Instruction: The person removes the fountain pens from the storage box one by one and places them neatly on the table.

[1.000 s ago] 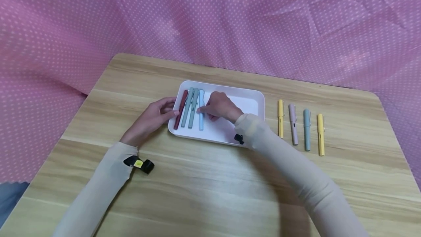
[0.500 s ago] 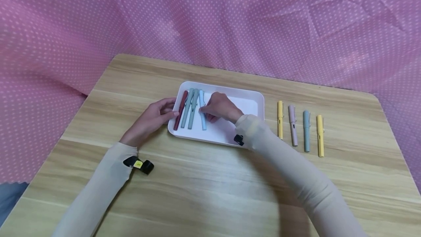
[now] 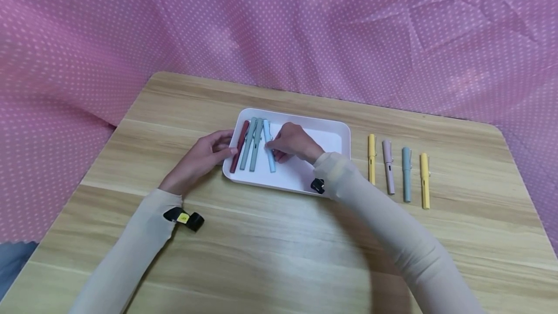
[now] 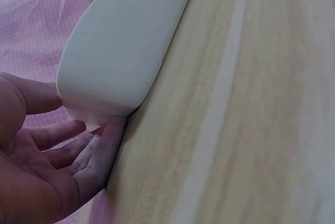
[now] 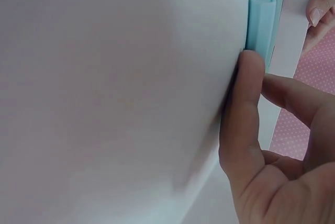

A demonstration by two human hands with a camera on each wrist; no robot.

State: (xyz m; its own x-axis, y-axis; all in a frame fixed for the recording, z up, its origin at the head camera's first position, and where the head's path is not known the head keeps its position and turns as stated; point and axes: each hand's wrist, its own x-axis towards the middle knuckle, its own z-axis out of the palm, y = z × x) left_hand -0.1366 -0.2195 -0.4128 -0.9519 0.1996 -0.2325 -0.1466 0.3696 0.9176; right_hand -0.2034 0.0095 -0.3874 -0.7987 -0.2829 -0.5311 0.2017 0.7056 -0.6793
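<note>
A white tray (image 3: 301, 178) lies on the wooden table. Its left end is held by my left hand (image 3: 198, 158), thumb over the rim and fingers against the outer wall (image 4: 112, 56). Inside the tray, my right hand (image 3: 297, 141) pinches a light blue capped pen (image 3: 271, 158) between thumb and finger. That pen slants, its near end tipped to the right. Left of it lie two grey-green pens (image 3: 256, 147) side by side, then a dark red pen (image 3: 240, 145). In the right wrist view the light blue pen's end (image 5: 261, 17) juts past the fingertips (image 5: 251, 64).
Right of the tray, a row of pens lies on the table: a yellow pen (image 3: 371, 154), a mauve pen (image 3: 388, 164), a blue-green pen (image 3: 406, 171) and another yellow pen (image 3: 425, 178). A pink dotted cloth (image 3: 279, 28) hangs behind the table (image 3: 261, 256).
The light blue pen has turned, its near end swinging right, away from the grey-green pens. My right hand has shifted very slightly right with it; my left hand stays at the tray.
</note>
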